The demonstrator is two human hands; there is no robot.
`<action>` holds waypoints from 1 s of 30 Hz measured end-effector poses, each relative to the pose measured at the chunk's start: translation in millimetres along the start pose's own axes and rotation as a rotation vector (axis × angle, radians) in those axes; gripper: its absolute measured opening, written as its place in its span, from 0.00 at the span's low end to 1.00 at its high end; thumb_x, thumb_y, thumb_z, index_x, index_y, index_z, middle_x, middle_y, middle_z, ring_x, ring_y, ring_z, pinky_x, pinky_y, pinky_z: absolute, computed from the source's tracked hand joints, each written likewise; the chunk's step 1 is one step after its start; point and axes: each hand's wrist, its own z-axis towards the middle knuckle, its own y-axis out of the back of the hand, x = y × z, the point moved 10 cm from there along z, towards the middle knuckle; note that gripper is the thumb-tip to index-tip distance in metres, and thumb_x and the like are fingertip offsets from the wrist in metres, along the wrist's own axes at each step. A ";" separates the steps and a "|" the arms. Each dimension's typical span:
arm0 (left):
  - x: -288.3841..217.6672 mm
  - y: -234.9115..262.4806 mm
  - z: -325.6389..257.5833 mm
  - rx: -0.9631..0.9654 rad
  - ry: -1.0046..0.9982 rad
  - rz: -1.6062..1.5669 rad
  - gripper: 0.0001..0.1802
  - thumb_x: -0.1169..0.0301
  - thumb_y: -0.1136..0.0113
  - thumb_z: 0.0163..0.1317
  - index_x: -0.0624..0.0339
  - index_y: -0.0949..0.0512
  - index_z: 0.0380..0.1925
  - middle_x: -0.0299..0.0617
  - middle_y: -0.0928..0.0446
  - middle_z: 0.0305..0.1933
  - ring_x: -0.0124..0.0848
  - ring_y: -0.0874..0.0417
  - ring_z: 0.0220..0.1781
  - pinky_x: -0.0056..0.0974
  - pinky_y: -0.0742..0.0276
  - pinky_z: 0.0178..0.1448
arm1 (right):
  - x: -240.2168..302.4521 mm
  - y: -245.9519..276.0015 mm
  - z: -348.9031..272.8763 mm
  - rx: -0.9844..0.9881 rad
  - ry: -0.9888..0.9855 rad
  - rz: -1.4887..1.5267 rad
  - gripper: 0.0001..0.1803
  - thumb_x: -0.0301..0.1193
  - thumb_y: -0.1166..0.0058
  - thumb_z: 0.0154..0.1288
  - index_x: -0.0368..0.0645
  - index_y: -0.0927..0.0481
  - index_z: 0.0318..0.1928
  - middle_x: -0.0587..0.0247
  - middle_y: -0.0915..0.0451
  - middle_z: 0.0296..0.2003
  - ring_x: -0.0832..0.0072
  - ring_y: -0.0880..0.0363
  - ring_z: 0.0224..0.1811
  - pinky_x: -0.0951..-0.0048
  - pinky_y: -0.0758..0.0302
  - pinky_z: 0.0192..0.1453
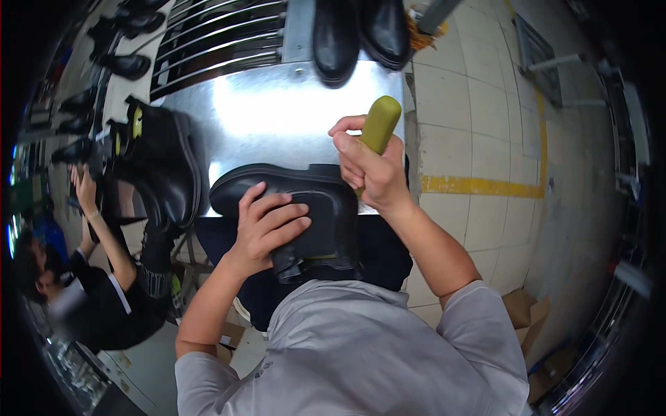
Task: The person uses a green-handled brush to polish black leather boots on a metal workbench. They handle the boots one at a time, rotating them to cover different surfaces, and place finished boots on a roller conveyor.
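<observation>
A black ankle boot [322,215] lies on its side across my lap and the near edge of the metal table [250,142], its sole turned away from me and its toe to the left. My left hand [270,222] rests over the boot's upper, fingers bent around it and steadying it. In my right hand [374,166] is an olive-green, rounded handle or bar [381,123], held upright in closed fingers by the boot's heel. Its lower end is mostly hidden behind the hand, so its kind cannot be made out.
Several black boots [166,152] stand close together at the left. Two more boots [336,41] are at the table's far edge, beside a rack of metal bars [215,41]. A co-worker [97,291] sits at the left. Tiled floor with a yellow line [479,186] lies right.
</observation>
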 end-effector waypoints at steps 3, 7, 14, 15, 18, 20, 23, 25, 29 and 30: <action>1.3 -2.7 -9.4 0.004 -0.024 -0.008 0.29 0.68 0.31 0.47 0.46 0.16 0.55 0.30 0.18 0.61 0.36 0.23 0.65 0.56 0.45 0.79 | 1.7 -23.5 8.0 0.075 0.009 -0.194 0.12 0.31 0.38 0.72 0.35 0.20 0.48 0.77 0.36 0.17 0.88 0.44 0.14 0.81 0.47 0.18; -2.2 -5.5 -18.3 0.032 -0.039 -0.003 0.43 0.70 0.26 0.31 0.41 0.18 0.58 0.26 0.20 0.64 0.33 0.25 0.67 0.55 0.44 0.79 | -13.8 -70.3 20.8 0.148 -0.043 -0.326 0.13 0.32 0.36 0.71 0.35 0.20 0.47 0.77 0.35 0.17 0.88 0.44 0.14 0.80 0.47 0.18; -0.9 3.9 -26.6 -0.148 -0.082 -0.078 0.33 0.72 0.28 0.38 0.44 0.15 0.52 0.27 0.17 0.60 0.33 0.22 0.65 0.54 0.39 0.77 | -59.2 -134.6 47.9 0.211 -0.148 -0.461 0.14 0.34 0.34 0.69 0.37 0.21 0.46 0.77 0.34 0.17 0.87 0.42 0.14 0.79 0.46 0.19; 1.1 4.8 -26.9 -0.168 -0.091 -0.094 0.32 0.73 0.29 0.38 0.45 0.15 0.52 0.28 0.18 0.60 0.33 0.22 0.65 0.54 0.39 0.77 | -59.9 -139.1 52.3 0.199 -0.153 -0.454 0.14 0.35 0.34 0.70 0.38 0.20 0.44 0.77 0.33 0.18 0.88 0.41 0.15 0.79 0.46 0.19; 4.3 7.4 -28.6 -0.221 -0.128 -0.132 0.28 0.74 0.32 0.43 0.49 0.16 0.51 0.30 0.18 0.59 0.34 0.22 0.64 0.54 0.36 0.76 | -68.2 -152.5 60.7 0.212 -0.146 -0.467 0.14 0.34 0.34 0.70 0.36 0.21 0.45 0.76 0.32 0.17 0.87 0.41 0.13 0.78 0.46 0.17; 4.6 9.4 -33.3 -0.276 -0.151 -0.134 0.26 0.73 0.33 0.45 0.50 0.16 0.50 0.30 0.18 0.58 0.35 0.22 0.64 0.54 0.35 0.75 | -72.5 -164.8 63.3 0.220 -0.106 -0.468 0.15 0.33 0.34 0.69 0.36 0.21 0.46 0.76 0.33 0.17 0.87 0.41 0.13 0.79 0.46 0.17; 3.9 10.9 -37.8 -0.301 -0.164 -0.120 0.23 0.71 0.33 0.49 0.51 0.17 0.49 0.31 0.18 0.54 0.35 0.22 0.62 0.54 0.34 0.74 | -84.2 -185.3 68.4 0.277 -0.113 -0.476 0.16 0.33 0.34 0.69 0.35 0.23 0.47 0.76 0.34 0.16 0.86 0.42 0.13 0.79 0.45 0.17; 2.8 13.1 -40.5 -0.334 -0.166 -0.136 0.22 0.70 0.33 0.49 0.51 0.18 0.49 0.31 0.19 0.51 0.35 0.22 0.62 0.54 0.34 0.75 | -94.5 -203.5 69.2 0.309 -0.134 -0.482 0.16 0.32 0.33 0.69 0.34 0.22 0.47 0.76 0.34 0.16 0.86 0.42 0.13 0.79 0.45 0.17; 2.7 13.3 -40.9 -0.319 -0.187 -0.159 0.23 0.70 0.34 0.49 0.51 0.19 0.49 0.30 0.20 0.52 0.34 0.23 0.63 0.54 0.36 0.76 | -127.2 -238.3 70.3 0.380 -0.168 -0.537 0.15 0.33 0.35 0.69 0.36 0.23 0.46 0.78 0.39 0.16 0.87 0.46 0.13 0.79 0.50 0.17; 2.6 14.7 -43.1 -0.321 -0.183 -0.163 0.21 0.70 0.34 0.50 0.51 0.19 0.47 0.30 0.20 0.51 0.34 0.23 0.62 0.53 0.36 0.76 | -139.2 -250.7 65.2 0.430 -0.207 -0.560 0.15 0.33 0.35 0.69 0.37 0.23 0.46 0.78 0.39 0.16 0.87 0.45 0.13 0.79 0.50 0.18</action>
